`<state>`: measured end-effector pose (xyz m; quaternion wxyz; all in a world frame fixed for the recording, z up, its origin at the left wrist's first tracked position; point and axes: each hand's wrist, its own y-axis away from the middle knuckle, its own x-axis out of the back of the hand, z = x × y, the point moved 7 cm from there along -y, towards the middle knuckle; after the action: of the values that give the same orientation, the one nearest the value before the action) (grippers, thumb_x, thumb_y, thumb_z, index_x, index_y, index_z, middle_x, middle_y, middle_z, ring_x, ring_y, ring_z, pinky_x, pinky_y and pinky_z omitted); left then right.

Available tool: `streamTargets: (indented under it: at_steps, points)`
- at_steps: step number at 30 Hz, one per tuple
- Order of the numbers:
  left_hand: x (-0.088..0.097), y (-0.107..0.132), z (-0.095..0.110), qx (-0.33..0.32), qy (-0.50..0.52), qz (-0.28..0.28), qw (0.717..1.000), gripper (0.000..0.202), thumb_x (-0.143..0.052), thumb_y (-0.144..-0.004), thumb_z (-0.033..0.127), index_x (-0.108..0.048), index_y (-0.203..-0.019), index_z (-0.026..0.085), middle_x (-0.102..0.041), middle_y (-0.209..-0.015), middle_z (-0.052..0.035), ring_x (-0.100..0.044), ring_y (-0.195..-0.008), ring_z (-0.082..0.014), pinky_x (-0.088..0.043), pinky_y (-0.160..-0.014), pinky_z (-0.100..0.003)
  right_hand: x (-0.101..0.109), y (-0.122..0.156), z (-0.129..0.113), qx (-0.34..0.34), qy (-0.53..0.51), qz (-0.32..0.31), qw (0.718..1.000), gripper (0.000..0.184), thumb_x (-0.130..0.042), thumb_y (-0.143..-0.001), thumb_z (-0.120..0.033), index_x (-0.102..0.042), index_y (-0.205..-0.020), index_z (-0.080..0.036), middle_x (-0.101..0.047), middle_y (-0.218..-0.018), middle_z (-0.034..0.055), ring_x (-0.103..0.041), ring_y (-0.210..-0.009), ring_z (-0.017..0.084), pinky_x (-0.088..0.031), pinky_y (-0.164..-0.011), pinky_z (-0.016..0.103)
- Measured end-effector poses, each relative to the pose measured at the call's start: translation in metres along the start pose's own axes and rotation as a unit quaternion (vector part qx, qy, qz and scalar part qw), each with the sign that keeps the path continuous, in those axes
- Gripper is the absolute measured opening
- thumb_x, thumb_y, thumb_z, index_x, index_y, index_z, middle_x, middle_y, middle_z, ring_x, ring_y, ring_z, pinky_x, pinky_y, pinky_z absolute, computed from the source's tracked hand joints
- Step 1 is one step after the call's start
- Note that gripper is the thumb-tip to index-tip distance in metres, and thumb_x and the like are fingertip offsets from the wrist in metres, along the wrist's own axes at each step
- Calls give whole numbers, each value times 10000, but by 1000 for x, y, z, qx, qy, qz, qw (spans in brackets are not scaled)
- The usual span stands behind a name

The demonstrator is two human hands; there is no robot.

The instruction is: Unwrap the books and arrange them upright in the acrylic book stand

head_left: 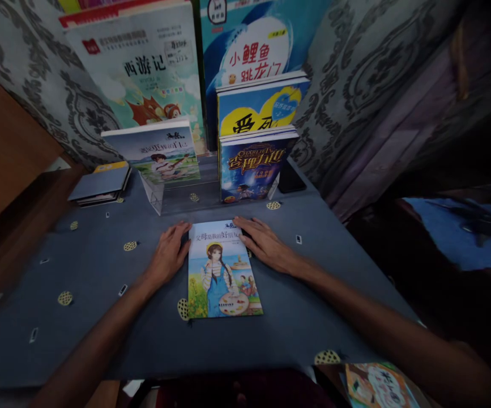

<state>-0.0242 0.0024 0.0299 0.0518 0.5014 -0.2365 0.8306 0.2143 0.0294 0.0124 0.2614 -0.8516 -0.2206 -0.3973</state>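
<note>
A thin book with a girl in blue overalls on its cover lies flat on the blue-grey tablecloth in front of me. My left hand rests flat beside its upper left edge, fingers stretched out and touching the edge. My right hand lies flat at the upper right corner, fingers extended onto that corner. Neither hand grips anything.
A clear tiered stand behind the book holds several upright books, among them a dark blue one and a pale one. A small stack of flat books lies at the left. Another book shows at the bottom right edge.
</note>
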Motion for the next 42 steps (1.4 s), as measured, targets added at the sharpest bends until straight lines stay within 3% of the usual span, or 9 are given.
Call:
streamTargets:
  at_steps: [7, 16, 31, 35, 42]
  points:
    - [2, -3, 0, -6, -24, -25, 999, 353, -454, -994, 260, -500, -1337, 191, -603, -1367, -139, -518, -1327, -284, -445, -1055, -508, 3, 0, 5, -14, -25, -6, 1000, 578, -238, -1043, -503, -431, -1496, -201, -499, -1521, 135, -416, -1439, 300, -312, -1193, 584]
    - [1, -12, 13, -76, -26, -42, 996, 396, -404, -977, 173, -484, -1365, 176, -626, -1342, -136, -592, -1225, -261, -481, -1013, -457, 9, -2, 10, -26, -59, -2, 998, 619, -228, -1027, -570, -476, -1473, -218, -541, -1480, 133, -463, -1401, 311, -368, -1159, 579]
    - [-32, -53, 55, -139, -4, -119, 983, 468, -385, -933, 90, -491, -1381, 175, -662, -1260, -127, -607, -1151, -266, -465, -1009, -471, 13, -3, 10, -23, -86, -15, 996, 568, -241, -1048, -497, -445, -1480, -189, -519, -1499, 139, -469, -1395, 256, -363, -1175, 518]
    - [-41, -60, 65, -162, 12, -125, 979, 509, -380, -931, 88, -466, -1421, 196, -639, -1306, -131, -591, -1203, -272, -466, -1016, -473, 14, -4, 13, -14, -90, -8, 996, 521, -260, -1051, -461, -407, -1500, -240, -538, -1488, 107, -494, -1379, 247, -393, -1153, 528]
    - [-45, -62, 72, -181, 24, -121, 976, 511, -397, -925, 72, -476, -1417, 185, -637, -1317, -137, -593, -1215, -271, -455, -1044, -465, 15, -6, 15, -12, -105, -9, 994, 534, -262, -1049, -461, -382, -1511, -221, -562, -1465, 111, -512, -1364, 243, -395, -1157, 510]
